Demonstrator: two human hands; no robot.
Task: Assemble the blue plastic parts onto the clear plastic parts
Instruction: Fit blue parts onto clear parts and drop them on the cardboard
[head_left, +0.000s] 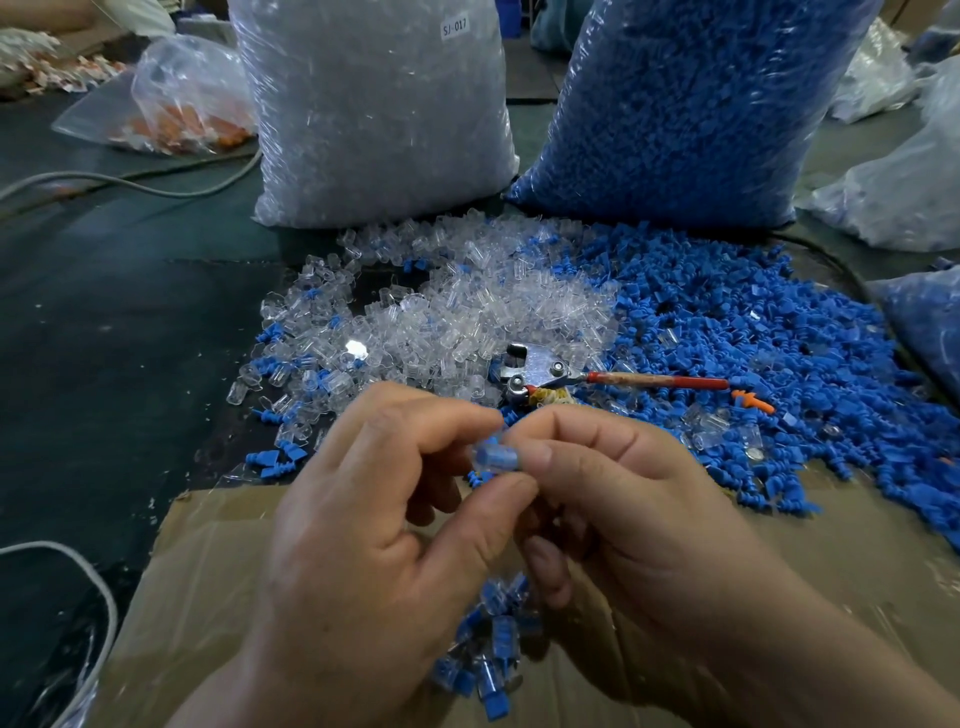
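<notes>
My left hand (374, 525) and my right hand (623, 509) meet over the cardboard box, both pinching one small piece (491, 457): a blue plastic part sitting inside a clear plastic part. Fingertips cover most of it. Beyond my hands lies a heap of loose clear parts (467, 306) on the dark table, and to its right a wide heap of loose blue parts (753, 332). Several joined blue-and-clear pieces (493, 639) lie on the cardboard under my wrists.
A cardboard box (208, 571) lies flat at the near edge. Pliers with a red handle (597, 376) rest between the heaps. A big bag of clear parts (379, 109) and a big bag of blue parts (691, 109) stand behind. Cables cross the left side.
</notes>
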